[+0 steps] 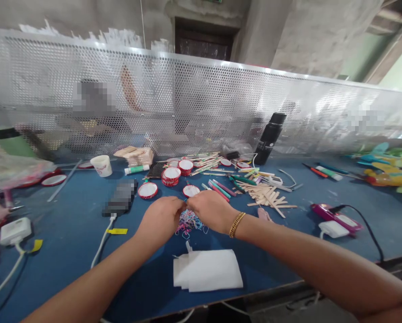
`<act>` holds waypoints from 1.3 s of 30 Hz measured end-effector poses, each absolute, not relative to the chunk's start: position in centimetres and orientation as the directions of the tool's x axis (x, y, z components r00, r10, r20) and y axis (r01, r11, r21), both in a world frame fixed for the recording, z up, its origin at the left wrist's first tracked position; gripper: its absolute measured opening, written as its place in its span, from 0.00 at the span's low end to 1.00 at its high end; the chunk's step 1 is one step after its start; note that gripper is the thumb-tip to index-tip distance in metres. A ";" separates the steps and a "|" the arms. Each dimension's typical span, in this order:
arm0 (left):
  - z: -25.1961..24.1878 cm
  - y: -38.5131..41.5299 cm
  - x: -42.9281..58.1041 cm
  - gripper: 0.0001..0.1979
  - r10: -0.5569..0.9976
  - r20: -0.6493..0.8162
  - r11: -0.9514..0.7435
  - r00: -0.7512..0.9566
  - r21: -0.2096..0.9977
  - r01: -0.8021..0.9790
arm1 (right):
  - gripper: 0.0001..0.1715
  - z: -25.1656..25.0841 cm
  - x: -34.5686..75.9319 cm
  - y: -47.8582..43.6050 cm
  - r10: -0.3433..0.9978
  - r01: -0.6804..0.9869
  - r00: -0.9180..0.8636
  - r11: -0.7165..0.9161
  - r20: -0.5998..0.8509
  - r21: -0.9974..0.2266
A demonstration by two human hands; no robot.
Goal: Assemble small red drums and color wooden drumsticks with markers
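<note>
My left hand (pixel 163 215) and my right hand (pixel 210 208) meet above a small heap of thin pink, blue and white loops (pixel 189 224), which look like rubber bands. The fingers of both hands are curled in a pinch, their tips close together. Whatever they pinch is hidden or too small to make out. Just beyond the fingertips sits a round red-rimmed lid with a white inside (pixel 190 191). A folded white cloth (pixel 214 269) lies nearer to me, below the heap.
Wooden sticks (pixel 270 195), coloured pens (pixel 221 190) and red tins (pixel 171 176) lie behind my hands. A phone (pixel 120 197) on a cable is at left, a white cup (pixel 101 166) farther back. A black bottle (pixel 270 139) leans by the perforated metal screen (pixel 214 103). People show behind it.
</note>
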State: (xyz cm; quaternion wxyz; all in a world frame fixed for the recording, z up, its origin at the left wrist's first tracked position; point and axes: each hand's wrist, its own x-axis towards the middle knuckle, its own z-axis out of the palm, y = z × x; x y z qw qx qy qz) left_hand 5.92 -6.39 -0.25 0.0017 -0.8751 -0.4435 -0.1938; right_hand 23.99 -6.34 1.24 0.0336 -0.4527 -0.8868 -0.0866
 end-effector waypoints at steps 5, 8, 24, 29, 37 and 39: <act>-0.1 -6.7 6.1 0.13 0.795 0.337 -0.577 0.505 0.159 0.801 | 0.12 1.6 23.6 -6.9 0.801 0.811 -0.584 0.570 0.133 0.129; 0.1 -6.8 6.2 0.14 0.803 0.354 -0.552 0.479 0.141 0.822 | 0.12 1.7 23.2 -6.9 0.805 0.820 -0.571 0.552 0.162 0.150; -0.2 -3.3 4.0 0.10 0.790 0.430 -0.603 0.437 0.418 0.679 | 0.11 4.0 26.9 -7.4 0.771 0.268 -0.410 0.613 0.487 -0.744; -1.2 -1.8 3.2 0.10 0.783 0.424 -0.603 0.455 0.341 0.721 | 0.08 3.3 26.3 -7.5 0.860 0.220 -0.223 0.504 0.460 -0.835; -0.7 -3.2 4.1 0.11 0.706 0.579 -0.673 0.409 0.368 0.642 | 0.23 -1.0 24.6 -5.9 0.976 -0.164 -0.164 0.114 0.141 -0.980; -0.5 -4.0 4.7 0.17 0.686 0.574 -0.710 0.447 0.393 0.585 | 0.25 -1.5 24.4 -6.0 0.974 -0.151 -0.180 0.107 0.134 -0.983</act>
